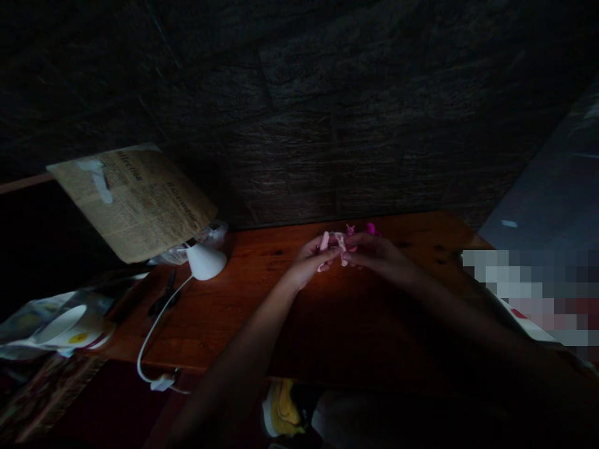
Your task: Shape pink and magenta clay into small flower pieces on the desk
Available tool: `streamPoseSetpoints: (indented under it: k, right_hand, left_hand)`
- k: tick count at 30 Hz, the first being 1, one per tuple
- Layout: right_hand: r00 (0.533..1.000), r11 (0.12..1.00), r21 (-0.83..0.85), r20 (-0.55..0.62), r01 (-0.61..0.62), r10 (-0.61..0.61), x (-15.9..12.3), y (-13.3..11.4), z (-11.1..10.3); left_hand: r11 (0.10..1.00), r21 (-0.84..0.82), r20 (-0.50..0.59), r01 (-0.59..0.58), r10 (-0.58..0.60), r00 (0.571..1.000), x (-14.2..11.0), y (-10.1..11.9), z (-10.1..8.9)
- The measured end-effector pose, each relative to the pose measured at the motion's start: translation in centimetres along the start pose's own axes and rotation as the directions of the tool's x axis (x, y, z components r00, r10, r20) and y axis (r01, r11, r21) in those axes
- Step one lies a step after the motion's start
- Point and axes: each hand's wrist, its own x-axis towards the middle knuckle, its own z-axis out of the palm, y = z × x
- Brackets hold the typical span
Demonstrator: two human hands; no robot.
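My left hand (309, 262) is closed around a small, elongated pale pink piece (323, 251), above the wooden table. A second pale pink piece (344, 259) sits between the fingertips of both hands, and my right hand (377, 254) pinches it. The light is dim, so what kind of objects these are cannot be made out. Just behind my right fingers shows a small pink figure-like thing (350, 229). Next to it lies a bright magenta piece (372, 229), partly hidden by my right hand.
A lamp with a white base (206, 262) and a newsprint-patterned shade (140, 202) stands on the left of the wooden table (253, 324). Black scissors (166, 296) lie near its white cable (148, 340). A white cup-like container (70, 327) is at far left. A dark wall (290, 137) rises behind.
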Motion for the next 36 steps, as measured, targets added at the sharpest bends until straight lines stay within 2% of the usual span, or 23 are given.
streamPoseSetpoints:
  k: [5,12,21,31,36]
  right_hand:
    - [0.998,0.997,-0.064,-0.025,0.054,-0.056,0.0,0.0,0.2]
    - [0.981,0.986,-0.111,-0.135,0.127,-0.142,0.2,0.4,0.3]
    - [0.992,0.992,-0.084,-0.076,0.097,-0.104,0.1,0.6,0.2]
    - [0.987,0.971,-0.191,-0.046,0.145,-0.156,0.0,1.0,0.1]
    - [0.980,0.957,-0.240,-0.068,0.164,-0.185,0.0,1.6,-0.2]
  left_hand:
    - [0.998,0.056,-0.012,0.014,-0.014,1.000,0.0,0.0,0.1]
    - [0.996,0.084,-0.032,-0.024,0.027,0.999,0.0,0.0,0.2]
    - [0.991,0.132,-0.082,-0.036,0.047,0.996,0.0,-0.2,0.2]
    - [0.957,0.240,0.009,-0.166,0.169,0.986,-0.3,0.2,0.6]
    - [0.962,0.236,-0.111,-0.133,0.163,0.980,-0.1,-0.2,0.2]
